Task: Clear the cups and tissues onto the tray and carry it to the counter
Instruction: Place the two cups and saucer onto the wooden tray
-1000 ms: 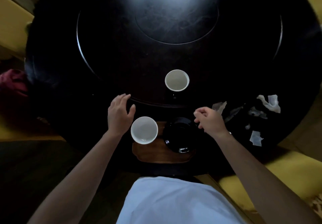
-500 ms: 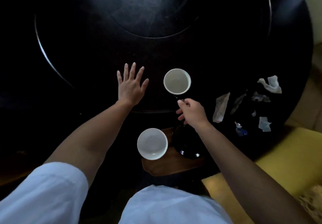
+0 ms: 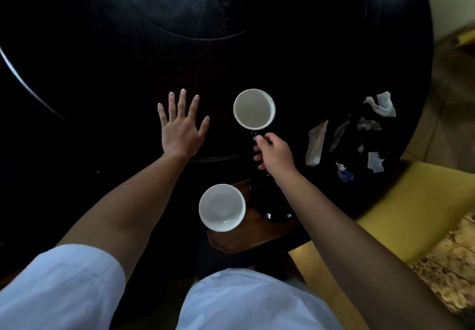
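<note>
A white-lined cup [image 3: 254, 108] stands on the dark round table [image 3: 102, 85], beyond the tray. My right hand [image 3: 273, 155] is curled around its dark handle at the cup's near side. My left hand [image 3: 181, 128] lies flat on the table to the cup's left, fingers spread, holding nothing. The wooden tray [image 3: 246, 238] sits at the table's near edge. It carries a second white cup [image 3: 222, 207] and a black cup [image 3: 276, 210], partly hidden by my right forearm. Several crumpled tissues [image 3: 316, 146] lie scattered to the right.
Another tissue [image 3: 383, 104] and a small blue wrapper [image 3: 344, 174] lie near the table's right edge. A yellow chair seat [image 3: 411, 209] stands at the lower right, against the table. A raised round centre [image 3: 205, 3] fills the table's far part.
My left hand left the tray cup's side and went forward to rest flat on the table. My right hand reached forward and closed on the far cup's handle.
</note>
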Motion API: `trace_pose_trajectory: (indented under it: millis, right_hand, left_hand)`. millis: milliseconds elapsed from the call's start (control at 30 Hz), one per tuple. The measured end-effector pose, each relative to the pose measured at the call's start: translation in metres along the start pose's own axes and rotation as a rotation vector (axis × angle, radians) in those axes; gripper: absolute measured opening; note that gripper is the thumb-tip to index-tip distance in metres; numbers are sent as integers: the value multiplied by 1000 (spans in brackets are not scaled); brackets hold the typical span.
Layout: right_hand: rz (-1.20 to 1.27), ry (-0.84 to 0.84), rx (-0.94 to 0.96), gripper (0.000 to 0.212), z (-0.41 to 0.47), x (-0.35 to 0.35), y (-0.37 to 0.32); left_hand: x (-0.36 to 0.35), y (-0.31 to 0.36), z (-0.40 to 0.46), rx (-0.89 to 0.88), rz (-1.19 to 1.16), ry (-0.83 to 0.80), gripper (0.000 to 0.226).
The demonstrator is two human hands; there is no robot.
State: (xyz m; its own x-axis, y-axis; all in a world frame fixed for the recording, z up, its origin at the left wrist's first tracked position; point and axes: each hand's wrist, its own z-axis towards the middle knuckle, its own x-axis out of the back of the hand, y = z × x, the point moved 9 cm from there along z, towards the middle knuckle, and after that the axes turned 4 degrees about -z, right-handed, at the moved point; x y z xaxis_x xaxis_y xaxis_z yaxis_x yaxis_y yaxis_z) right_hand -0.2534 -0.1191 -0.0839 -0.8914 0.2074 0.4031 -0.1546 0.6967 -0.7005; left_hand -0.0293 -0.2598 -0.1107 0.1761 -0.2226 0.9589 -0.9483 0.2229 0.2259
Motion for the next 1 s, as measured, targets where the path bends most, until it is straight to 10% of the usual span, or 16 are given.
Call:
trace_pose_trajectory:
  millis: [1000]
  right_hand:
    - [241, -12, -152, 15, -133, 83, 96]
  left_hand:
    - [0, 11, -3, 11, -35, 1, 72]
